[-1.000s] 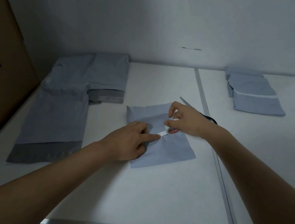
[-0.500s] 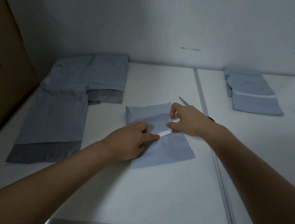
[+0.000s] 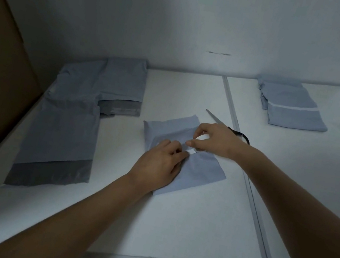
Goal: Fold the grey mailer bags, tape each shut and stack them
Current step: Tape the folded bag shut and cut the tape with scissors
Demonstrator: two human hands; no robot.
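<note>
White walls stand behind a white tabletop (image 3: 169, 231), and a small folded grey plastic mailer bag (image 3: 203, 168) lies flat on it, under both hands. The left hand (image 3: 159, 164) rests on the bag with its fingers bent down, pressing the fold and the near end of a thin white strip of tape (image 3: 192, 152). The right hand (image 3: 214, 140), just past the left one, pinches the far end of the tape between thumb and finger. To do this well, keep the left hand pushing down so the fold cannot pop open, pull the tape tight, then rub it flat across the flap. Black-handled metal scissors (image 3: 218, 120) lie just behind the right hand. A pile of flat grey bags (image 3: 70, 122) waits far out past the left hand, and a stack of folded grey bags (image 3: 290, 109) sits far beyond the right hand.
</note>
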